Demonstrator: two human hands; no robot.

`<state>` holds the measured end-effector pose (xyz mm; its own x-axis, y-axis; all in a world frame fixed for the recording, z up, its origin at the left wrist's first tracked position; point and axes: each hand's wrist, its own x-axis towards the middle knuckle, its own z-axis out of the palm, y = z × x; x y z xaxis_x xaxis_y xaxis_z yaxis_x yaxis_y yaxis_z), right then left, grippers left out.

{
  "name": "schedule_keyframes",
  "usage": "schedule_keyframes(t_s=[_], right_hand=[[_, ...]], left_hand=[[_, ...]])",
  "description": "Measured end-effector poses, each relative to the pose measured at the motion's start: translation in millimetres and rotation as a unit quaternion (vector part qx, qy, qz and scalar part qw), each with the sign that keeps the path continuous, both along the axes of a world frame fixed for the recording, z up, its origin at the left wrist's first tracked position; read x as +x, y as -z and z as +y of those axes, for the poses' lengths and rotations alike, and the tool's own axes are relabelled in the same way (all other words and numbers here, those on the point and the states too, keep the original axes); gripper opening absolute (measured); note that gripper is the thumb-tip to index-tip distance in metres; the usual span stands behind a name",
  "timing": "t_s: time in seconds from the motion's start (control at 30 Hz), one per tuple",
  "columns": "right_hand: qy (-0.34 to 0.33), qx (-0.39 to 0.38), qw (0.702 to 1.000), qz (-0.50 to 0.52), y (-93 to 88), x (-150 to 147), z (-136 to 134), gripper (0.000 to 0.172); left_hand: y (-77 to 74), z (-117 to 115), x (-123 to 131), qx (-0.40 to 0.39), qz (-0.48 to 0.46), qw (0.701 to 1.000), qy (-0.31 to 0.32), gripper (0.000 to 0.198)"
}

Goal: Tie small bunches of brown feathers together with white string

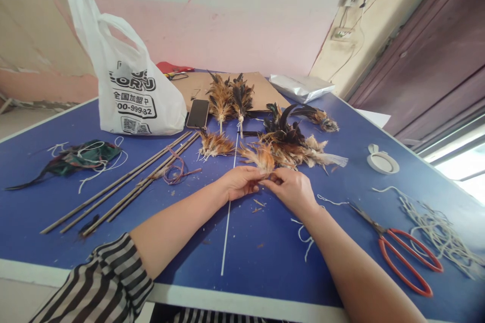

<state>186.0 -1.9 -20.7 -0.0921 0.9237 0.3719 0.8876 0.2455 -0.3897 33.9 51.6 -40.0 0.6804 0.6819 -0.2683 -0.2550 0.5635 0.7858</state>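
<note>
feathers point(261, 157) fan forward, pinched between left grip point(241, 183) and right grip point(294, 191).

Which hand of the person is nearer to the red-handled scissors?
Right. The right hand is left of the scissors, past their blade tips; the left hand is farther left, beyond the right hand.

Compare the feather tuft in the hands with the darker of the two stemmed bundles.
Colour: the tuft is orange-tan; the bundle is mostly black and brown.
Support: the tuft is held between the left hand and right hand; the bundle lies untouched.
Base: the bundle's pale stem shows; the tuft's base is hidden.
Shared: both are feathers.
</note>
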Motion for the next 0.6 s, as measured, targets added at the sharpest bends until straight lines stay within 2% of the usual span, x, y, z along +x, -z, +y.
schedule_keyframes(t_s=[0.13,0.2,0.33,0.43,0.6], right_hand=[[-0.014,-0.057,0.989,0.135,1.1,1,3,0.028],[-0.008,-0.089,0.968,0.233,-0.2,1,5,0.029],[-0.027,-0.153,0.912,0.378,-4.9,1,6,0.029],[-0.050,-0.179,0.890,0.416,-5.6,2,5,0.027],[-0.064,-0.195,0.878,0.432,0.7,3,7,0.026]], left_hand=[[1.5,4,-1,0.000,0.015,1.000,-0.027,0.020],[1.5,6,-3,0.021,0.041,0.998,-0.036,0.023],[-1.4,4,-4,0.123,0.095,0.988,-0.020,0.028],[-4.4,-1,-3,0.198,0.117,0.973,0.012,0.028],[-4.0,-5,0,0.273,0.151,0.949,0.037,0.025]])
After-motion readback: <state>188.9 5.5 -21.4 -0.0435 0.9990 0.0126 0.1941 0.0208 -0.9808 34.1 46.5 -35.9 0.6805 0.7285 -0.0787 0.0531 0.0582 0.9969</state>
